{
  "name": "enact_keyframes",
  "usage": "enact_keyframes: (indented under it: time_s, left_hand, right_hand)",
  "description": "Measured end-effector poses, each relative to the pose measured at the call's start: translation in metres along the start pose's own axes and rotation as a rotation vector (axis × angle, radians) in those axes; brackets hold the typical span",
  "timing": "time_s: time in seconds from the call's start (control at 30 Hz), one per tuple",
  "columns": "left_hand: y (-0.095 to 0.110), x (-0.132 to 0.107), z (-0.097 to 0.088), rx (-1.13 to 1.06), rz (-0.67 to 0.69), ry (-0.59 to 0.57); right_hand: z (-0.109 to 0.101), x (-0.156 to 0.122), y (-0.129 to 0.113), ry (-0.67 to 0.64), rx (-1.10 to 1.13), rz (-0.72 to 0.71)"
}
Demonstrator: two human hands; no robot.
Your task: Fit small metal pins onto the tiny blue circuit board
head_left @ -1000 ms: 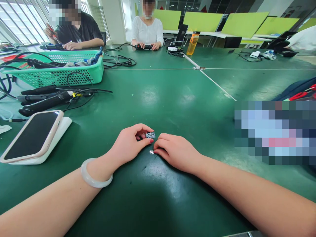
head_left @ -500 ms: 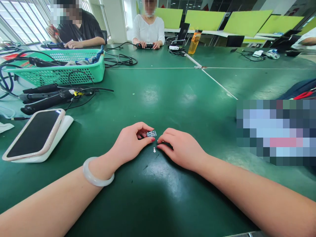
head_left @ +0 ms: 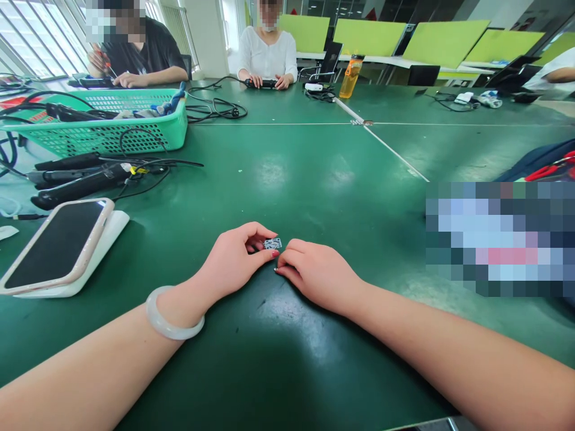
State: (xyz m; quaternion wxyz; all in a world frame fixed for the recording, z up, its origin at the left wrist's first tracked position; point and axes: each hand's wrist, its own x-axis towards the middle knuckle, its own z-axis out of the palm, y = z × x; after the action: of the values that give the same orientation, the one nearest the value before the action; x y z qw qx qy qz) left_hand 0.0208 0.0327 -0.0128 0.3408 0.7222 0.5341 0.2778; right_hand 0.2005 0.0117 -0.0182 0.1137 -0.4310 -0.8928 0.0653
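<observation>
My left hand (head_left: 240, 254), with a pale bangle (head_left: 166, 320) at its wrist, pinches a small flat rectangular plate (head_left: 272, 243) between thumb and fingers. The plate is grey and white with a fine cut-out or printed pattern, too small to identify exactly. Just to the right, my right hand (head_left: 317, 272) rests low over the table, thumb and fingertips closed on a tiny whitish piece (head_left: 275, 269), mostly hidden. Its fingertips are close to the left thumb and the plate.
A phone (head_left: 56, 242) lies on a white box (head_left: 117, 224) at left. Behind are black handheld tools with cables (head_left: 85, 179) and a green basket (head_left: 175, 129). An orange bottle (head_left: 351, 78) stands far back. Two people sit across the green table (head_left: 269, 371); blurred items lie right.
My right hand has moved left and down, and its fingertips have closed on the tiny white piece that lay on the table. My left hand keeps holding the plate.
</observation>
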Motion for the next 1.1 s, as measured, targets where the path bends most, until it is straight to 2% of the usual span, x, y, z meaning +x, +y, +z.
enact_keyframes:
  time_s: [0.4,0.67,0.83,1.1]
  left_hand:
    - [0.000,0.001,0.000,-0.008,-0.002,-0.019]
    - [0.010,-0.004,-0.001,-0.024,0.061,-0.120]
    - [0.011,-0.006,-0.002,-0.018,0.097,-0.147]
    - [0.012,-0.005,-0.002,-0.039,0.086,-0.124]
  right_hand:
    - [0.003,-0.001,0.003,0.084,-0.057,-0.109]
    - [-0.001,-0.002,0.004,0.310,0.123,-0.034]
    - [0.000,-0.001,0.004,0.294,0.118,-0.032]
    - [-0.004,-0.003,0.004,0.264,0.142,0.000]
